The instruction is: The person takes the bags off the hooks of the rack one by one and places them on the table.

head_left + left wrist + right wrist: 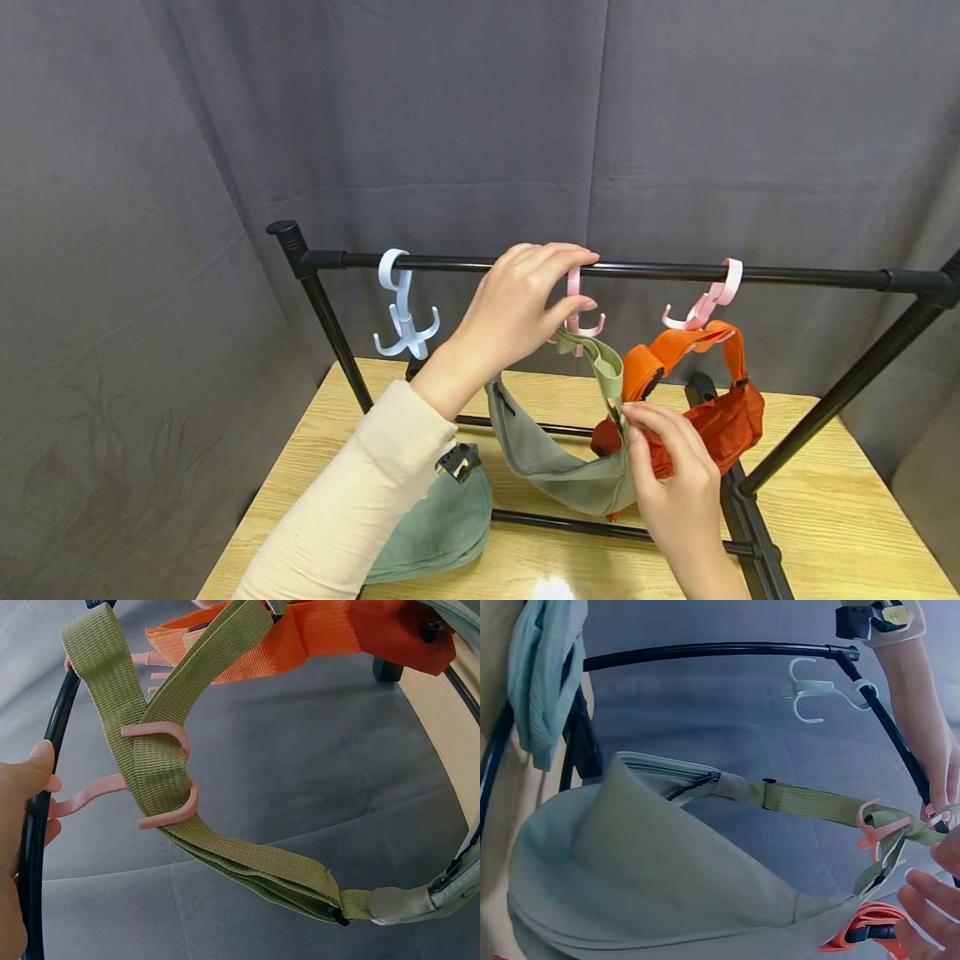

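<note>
A grey-green waist bag (555, 467) hangs by its olive webbing strap (161, 761), which loops over prongs of the middle pink hook (86, 796). My left hand (517, 300) holds this hook at the black rail, index finger along the rail and thumb below it. In the head view my right hand (675, 467) is beside the lower strap, fingertips right at its edge. The right wrist view shows the right fingers (922, 900) loosely spread and apart from the webbing. Part of the middle hook is hidden behind the left hand.
An orange-red waist bag (720, 429) hangs from another pink hook (705, 304) at the right. The light-blue hook (407, 312) at the left bears nothing. A teal ribbed fabric item (438, 533) hangs low by the left forearm. The black rack (817, 417) stands on a wooden table (847, 508).
</note>
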Tool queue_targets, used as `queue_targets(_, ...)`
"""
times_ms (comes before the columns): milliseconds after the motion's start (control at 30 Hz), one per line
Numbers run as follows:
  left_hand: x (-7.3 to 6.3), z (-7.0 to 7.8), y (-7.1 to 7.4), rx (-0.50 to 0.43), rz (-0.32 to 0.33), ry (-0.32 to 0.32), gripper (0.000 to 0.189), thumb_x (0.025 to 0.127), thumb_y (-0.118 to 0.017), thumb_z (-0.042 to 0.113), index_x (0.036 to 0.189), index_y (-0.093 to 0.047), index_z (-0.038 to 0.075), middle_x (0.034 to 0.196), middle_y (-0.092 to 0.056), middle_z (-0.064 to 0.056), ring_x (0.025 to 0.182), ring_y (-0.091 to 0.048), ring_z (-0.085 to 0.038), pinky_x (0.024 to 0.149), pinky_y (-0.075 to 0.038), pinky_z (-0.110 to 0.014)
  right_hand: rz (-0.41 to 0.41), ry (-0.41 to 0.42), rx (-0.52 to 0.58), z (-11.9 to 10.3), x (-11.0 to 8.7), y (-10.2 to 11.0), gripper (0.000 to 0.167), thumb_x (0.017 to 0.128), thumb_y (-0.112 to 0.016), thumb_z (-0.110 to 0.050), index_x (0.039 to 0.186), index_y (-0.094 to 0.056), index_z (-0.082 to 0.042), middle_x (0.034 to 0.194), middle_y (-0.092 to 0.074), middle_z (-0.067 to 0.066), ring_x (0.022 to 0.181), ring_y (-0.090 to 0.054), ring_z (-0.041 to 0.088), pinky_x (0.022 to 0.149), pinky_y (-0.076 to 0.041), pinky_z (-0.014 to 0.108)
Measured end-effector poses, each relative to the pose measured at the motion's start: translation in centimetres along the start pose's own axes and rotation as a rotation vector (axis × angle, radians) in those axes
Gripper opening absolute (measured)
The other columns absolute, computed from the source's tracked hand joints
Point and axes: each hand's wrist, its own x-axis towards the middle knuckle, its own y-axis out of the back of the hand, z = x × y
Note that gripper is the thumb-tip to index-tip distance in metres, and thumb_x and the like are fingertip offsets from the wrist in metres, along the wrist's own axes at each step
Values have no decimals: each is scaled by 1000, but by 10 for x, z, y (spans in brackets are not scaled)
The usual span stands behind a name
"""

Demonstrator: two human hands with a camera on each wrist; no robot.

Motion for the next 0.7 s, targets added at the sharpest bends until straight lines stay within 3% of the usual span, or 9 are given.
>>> queue_targets(533, 1, 0, 1, -2, 5, 12, 43, 89, -75, 34, 125, -68, 11, 124, -67, 1, 114, -62, -14, 107, -33, -21, -35, -55, -28, -8, 26, -5, 34, 78, -73, 14, 110, -69, 2, 111, -67, 15, 93, -60, 23, 84, -43, 13)
queue_targets(700, 1, 1, 1, -11, 4, 16, 43, 88, -76, 33, 125, -68, 11, 124, -67, 1, 114, -62, -14, 107, -33, -21, -55, -85, -70, -9, 32, -7, 36, 78, -75, 12, 111, -68, 1, 104, -67, 12, 86, -61, 23, 81, -45, 13)
